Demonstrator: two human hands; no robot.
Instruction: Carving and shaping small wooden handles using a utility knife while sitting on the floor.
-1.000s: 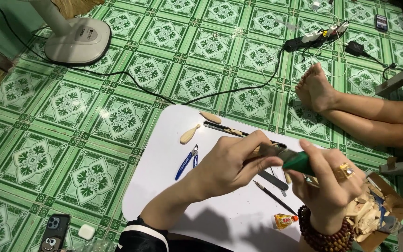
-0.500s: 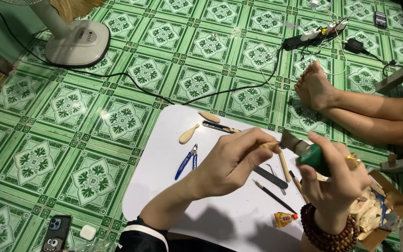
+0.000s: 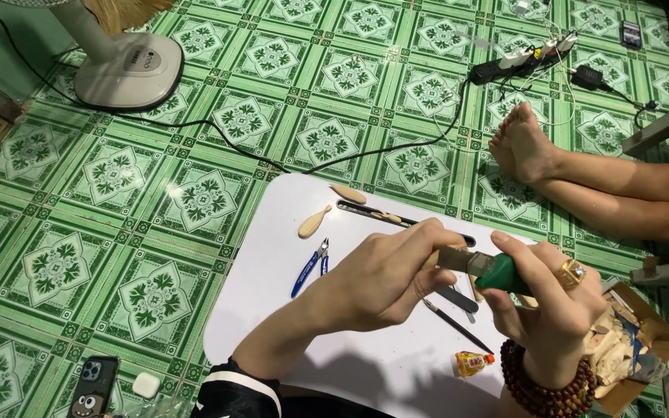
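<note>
Since the earlier frames, both hands have drawn closer together above the white counter (image 3: 272, 310), and the green-handled knife (image 3: 497, 272) has swung so its blade points toward the left hand (image 3: 385, 275). The right hand (image 3: 551, 310) has its fingers wrapped tight around the green handle. The left hand's fingers are curled shut around a small wooden piece, pinched at the blade's tip.

With the edge aimed at the left fingertips, a slip could likely cut them, or the small piece could snap or twist free.

That wooden piece is almost wholly hidden inside the left hand, so its shape cannot be told. The blade's cutting edge is hard to make out, and the cardboard box (image 3: 636, 348) is cut off at the frame's edge.
</note>
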